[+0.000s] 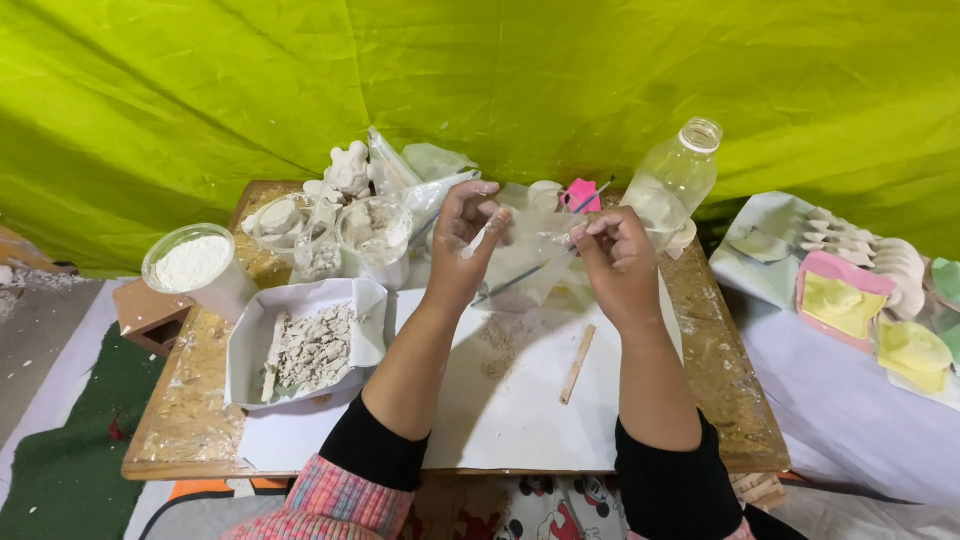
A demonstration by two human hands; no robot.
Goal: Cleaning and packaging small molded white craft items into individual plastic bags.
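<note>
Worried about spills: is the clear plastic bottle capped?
No, the clear plastic bottle stands upright with its mouth open, no cap on it.

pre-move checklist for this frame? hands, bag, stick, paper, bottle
1. Left hand pinching clear plastic bag: ok.
2. Right hand gripping the bag's other edge: ok.
3. Bag open or sealed: cannot tell.
4. Wooden stick lies free on white paper, within reach: ok.
5. Paper free of debris: not ok, crumbs under the bag.
6. Clear bottle upright, uncapped: ok.
</note>
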